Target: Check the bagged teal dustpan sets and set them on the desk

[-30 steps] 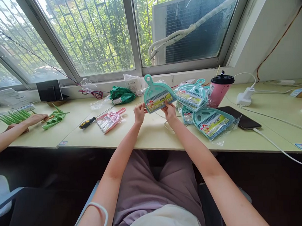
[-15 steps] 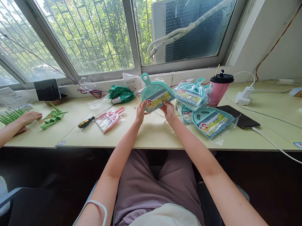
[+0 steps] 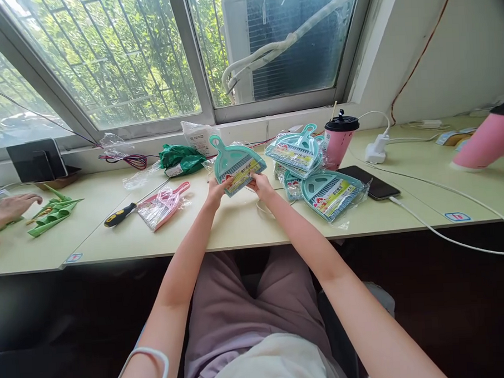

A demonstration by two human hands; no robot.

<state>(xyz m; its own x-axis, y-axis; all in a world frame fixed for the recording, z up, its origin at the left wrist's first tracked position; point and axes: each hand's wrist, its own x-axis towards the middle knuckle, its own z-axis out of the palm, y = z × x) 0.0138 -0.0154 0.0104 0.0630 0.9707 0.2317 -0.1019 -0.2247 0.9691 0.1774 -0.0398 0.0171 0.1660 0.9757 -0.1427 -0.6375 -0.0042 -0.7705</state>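
Held tilted above a pale yellow-green tabletop [image 3: 237, 228], left of similar packs [image 3: 294, 152]: mint-green plastic dustpan with blue-bristled brush [image 3: 233, 157], clear-wrapped. Pinched near the lower corners between thumbs and fingers of left hand [image 3: 216, 193] and right hand [image 3: 262, 186]. Probably light and stiff, film slippery; best gripped by opposite edges or looped handle [image 3: 216, 142].

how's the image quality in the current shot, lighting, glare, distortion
head view: daylight from the window, with pale glare on the plastic wrap of the pink dustpan; wide-angle stretch tilts the cup at far right; floor too dark to read
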